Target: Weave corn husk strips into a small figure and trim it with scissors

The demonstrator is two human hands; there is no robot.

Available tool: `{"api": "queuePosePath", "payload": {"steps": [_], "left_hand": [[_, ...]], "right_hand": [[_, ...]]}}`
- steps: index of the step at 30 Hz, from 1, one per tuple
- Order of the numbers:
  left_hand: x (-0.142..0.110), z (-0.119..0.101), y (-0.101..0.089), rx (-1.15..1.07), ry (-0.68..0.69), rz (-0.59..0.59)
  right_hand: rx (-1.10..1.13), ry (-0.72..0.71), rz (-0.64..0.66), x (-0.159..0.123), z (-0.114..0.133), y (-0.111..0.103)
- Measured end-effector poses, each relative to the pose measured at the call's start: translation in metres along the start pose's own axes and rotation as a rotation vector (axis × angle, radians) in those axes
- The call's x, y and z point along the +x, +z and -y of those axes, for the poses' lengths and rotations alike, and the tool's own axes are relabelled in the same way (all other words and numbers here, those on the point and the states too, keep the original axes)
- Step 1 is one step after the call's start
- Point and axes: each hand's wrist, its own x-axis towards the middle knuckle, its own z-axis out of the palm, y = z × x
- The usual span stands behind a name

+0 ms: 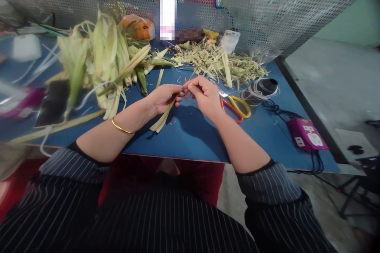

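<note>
L hand (169, 99) palm up, fingers curled round husk strip (164, 120); R hand (204, 95) angled in, thumb + index pinched, hands meeting above tabletop (190, 138).

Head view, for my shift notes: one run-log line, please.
left hand: holds husk strip | right hand: fingertips pinched, meeting left's | scissors: on table | husks: heaped left | scraps: piled behind

Even indoor light on my blue tabletop (202, 138) | soft shadow below my hands | pixelated white glare beyond | left edge blurred, periphery stretched
</note>
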Motion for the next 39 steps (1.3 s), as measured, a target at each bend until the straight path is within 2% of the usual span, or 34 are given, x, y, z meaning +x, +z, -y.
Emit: {"api": "queuePosePath", "payload": {"steps": [3, 9, 12, 16, 19, 24, 29, 32, 39], "left_hand": [[0.001, 0.003, 0.003, -0.005, 0.023, -0.041], [0.004, 0.01, 0.007, -0.017, 0.059, -0.112], [0.008, 0.011, 0.005, -0.077, 0.016, -0.117], [0.012, 0.011, -0.001, -0.2, -0.066, -0.082], [0.011, 0.01, -0.003, -0.239, -0.041, -0.056], [0.009, 0.011, -0.001, -0.245, -0.004, -0.055], [0.012, 0.013, 0.0, -0.187, 0.015, -0.164], [0.014, 0.014, -0.002, -0.191, 0.007, -0.186], [0.013, 0.013, -0.003, -0.227, -0.009, -0.115]], "right_hand": [[-0.012, 0.015, 0.008, 0.0, -0.003, 0.001], [-0.168, -0.052, 0.031, -0.004, -0.002, 0.003], [-0.2, -0.039, 0.054, -0.003, -0.005, 0.004], [-0.277, -0.072, -0.023, -0.001, -0.008, 0.001], [-0.316, 0.015, -0.064, 0.0, -0.01, -0.002], [-0.22, 0.185, -0.001, 0.001, -0.013, -0.005], [-0.293, 0.11, -0.03, 0.001, -0.01, -0.003], [-0.274, 0.081, -0.059, 0.001, -0.006, -0.003], [0.093, 0.413, -0.065, 0.003, -0.001, -0.005]]}}
